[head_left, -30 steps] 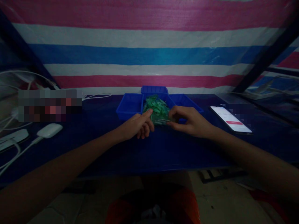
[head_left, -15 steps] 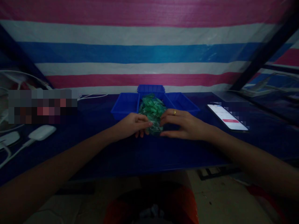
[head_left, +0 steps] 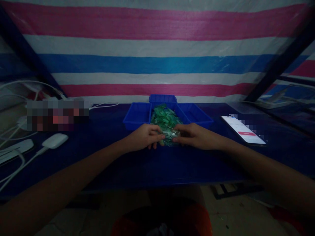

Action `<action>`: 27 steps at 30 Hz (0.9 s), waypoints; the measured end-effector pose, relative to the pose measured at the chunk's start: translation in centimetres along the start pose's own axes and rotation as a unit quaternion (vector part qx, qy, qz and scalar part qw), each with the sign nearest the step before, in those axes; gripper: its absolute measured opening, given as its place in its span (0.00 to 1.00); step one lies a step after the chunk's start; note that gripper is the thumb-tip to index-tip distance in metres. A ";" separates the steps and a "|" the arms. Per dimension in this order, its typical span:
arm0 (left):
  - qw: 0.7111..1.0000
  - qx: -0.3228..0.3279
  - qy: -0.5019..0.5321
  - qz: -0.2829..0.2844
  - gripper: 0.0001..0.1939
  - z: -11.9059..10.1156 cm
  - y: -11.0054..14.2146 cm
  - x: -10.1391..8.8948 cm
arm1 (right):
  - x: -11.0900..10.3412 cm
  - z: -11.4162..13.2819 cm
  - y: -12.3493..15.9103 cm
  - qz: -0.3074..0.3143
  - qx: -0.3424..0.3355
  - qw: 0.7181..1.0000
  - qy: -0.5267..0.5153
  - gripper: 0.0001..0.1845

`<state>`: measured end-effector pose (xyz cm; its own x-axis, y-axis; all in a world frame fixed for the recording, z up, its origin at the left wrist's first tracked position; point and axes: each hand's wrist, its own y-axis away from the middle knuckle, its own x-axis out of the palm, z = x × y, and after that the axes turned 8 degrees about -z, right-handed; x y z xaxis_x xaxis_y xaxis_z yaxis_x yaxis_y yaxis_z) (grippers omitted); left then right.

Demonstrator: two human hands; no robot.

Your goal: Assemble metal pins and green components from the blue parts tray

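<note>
A heap of green, shiny strip-like pieces [head_left: 165,114] fills the middle blue bin, whose front end is hidden by my hands. In front of the heap lies a crinkled clear plastic packet [head_left: 170,134]. My left hand [head_left: 142,137] pinches the packet's left side, thumb against curled fingers. At the packet's right side, my right hand [head_left: 194,136] closes thumb and fingers on it. What the packet contains is too dark to make out.
Other blue bins stand left [head_left: 136,125], right [head_left: 200,124] and behind [head_left: 162,98]. To the right a lit phone [head_left: 243,130] lies on the dark blue table [head_left: 147,173]. White cables and a white charger [head_left: 55,141] are on the left. An orange-rimmed container [head_left: 201,219] sits below the table edge.
My right hand has moved in and its fingers have closed on the clear packet. My left hand keeps its pinch. The whole view has shifted slightly.
</note>
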<state>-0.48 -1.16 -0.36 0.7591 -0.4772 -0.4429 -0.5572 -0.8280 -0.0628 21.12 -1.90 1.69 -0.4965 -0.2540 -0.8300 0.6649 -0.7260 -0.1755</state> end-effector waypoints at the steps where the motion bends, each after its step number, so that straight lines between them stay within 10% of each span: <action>1: 1.000 -0.002 -0.003 0.002 0.10 0.0 0.0 0.0 | 0.0 0.1 0.0 -0.006 -0.003 1.000 0.002 0.13; 10: 0.980 -0.162 0.115 0.003 0.33 0.1 -0.5 -0.5 | 0.1 -0.7 0.0 -0.163 -0.125 0.976 0.077 0.10; 17: 0.984 -0.112 0.137 0.008 0.13 -0.6 0.0 -0.2 | 0.4 -0.7 0.7 -0.127 -0.221 0.955 0.150 0.11; 27: 0.999 -0.001 0.047 0.001 0.08 0.5 -0.2 0.0 | 0.4 -0.1 -0.1 -0.144 0.007 0.989 -0.033 0.13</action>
<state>-0.54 -0.79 -0.79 0.7861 -0.5041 -0.3578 -0.5580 -0.8277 -0.0600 20.95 -1.84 1.34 -0.6995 -0.0771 -0.7105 0.4838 -0.7828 -0.3913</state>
